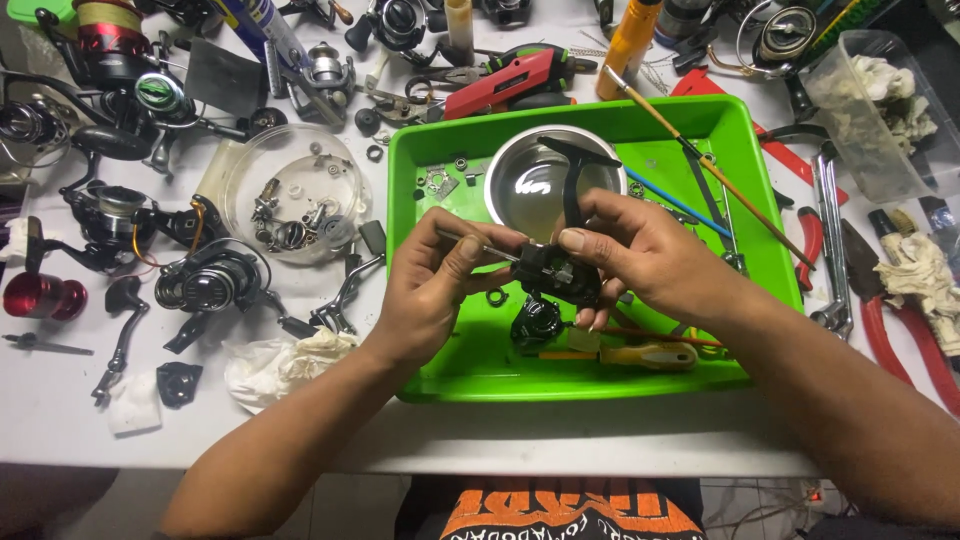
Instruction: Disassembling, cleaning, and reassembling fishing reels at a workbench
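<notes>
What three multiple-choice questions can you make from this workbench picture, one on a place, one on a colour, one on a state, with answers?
1. Where is the round shiny metal bowl?
A. in the green plastic tray
B. on the white cloth
C. on the floor

2. What colour is the handle of the screwdriver lying in the tray?
A. blue
B. yellow
C. white

3. What is the right hand doing?
A. resting flat
B. gripping the black fishing-reel body
C. holding pliers

Answers: A, the bowl sits inside the tray's rim; B, the handle is yellow; B, fingers close around the reel body while the left hand holds a thin metal tool.

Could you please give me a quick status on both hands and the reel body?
Left hand pinching thin metal tool. Right hand gripping black reel body over green tray. Nothing blocking.
</notes>
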